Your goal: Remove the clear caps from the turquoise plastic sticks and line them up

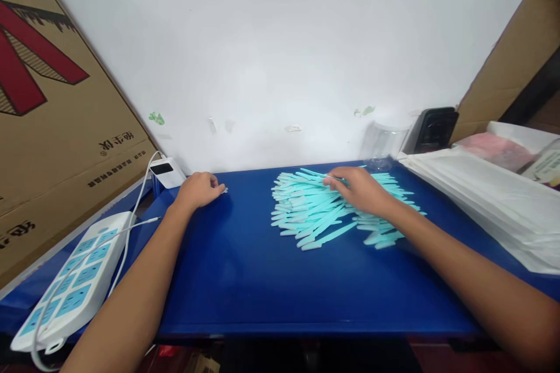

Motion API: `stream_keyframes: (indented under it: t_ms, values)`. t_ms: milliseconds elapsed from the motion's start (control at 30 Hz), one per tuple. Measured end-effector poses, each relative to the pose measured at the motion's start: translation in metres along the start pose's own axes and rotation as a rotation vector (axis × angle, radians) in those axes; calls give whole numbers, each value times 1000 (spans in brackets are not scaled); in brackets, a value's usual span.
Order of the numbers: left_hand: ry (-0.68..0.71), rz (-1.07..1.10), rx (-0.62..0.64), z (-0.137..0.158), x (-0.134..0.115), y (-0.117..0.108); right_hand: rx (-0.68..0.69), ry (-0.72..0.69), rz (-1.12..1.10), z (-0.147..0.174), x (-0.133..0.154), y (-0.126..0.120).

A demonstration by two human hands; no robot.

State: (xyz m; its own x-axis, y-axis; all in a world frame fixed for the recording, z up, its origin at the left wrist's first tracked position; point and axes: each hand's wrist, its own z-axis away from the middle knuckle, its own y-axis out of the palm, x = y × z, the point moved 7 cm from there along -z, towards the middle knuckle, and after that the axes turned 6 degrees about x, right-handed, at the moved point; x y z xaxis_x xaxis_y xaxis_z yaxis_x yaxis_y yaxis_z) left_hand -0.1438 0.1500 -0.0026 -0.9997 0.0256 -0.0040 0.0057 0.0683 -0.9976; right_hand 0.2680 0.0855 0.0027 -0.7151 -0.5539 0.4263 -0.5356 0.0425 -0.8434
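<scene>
A pile of turquoise cleaning swabs [312,210] with paler, flat tips lies on the blue tabletop [258,285]. Over the top of the pile, my right hand [356,187] is closed, thumb and fingers pinching a turquoise swab [310,172] whose paler end points left. Well to the left, near the back edge, my left hand [200,189] is closed with its thumb against the fingers. A small whitish end pokes out by its thumb; the rest of that thing is hidden.
A white power strip [74,280] with cables and a white device [168,172] stand at left, beside a large cardboard box [65,111]. A clear plastic cup [384,143], a black object [435,130] and stacked white bags [476,204] are at right. A white wall [280,58] rises behind.
</scene>
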Motion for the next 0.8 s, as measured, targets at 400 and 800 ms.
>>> stream_keyframes:
  t_ms: [400,800]
  values:
    - [223,186,163,1,-12,6,1,5,18,2,5,-2]
    - [-63,-20,90,-11,38,18,232,259,-78,-36,98,48]
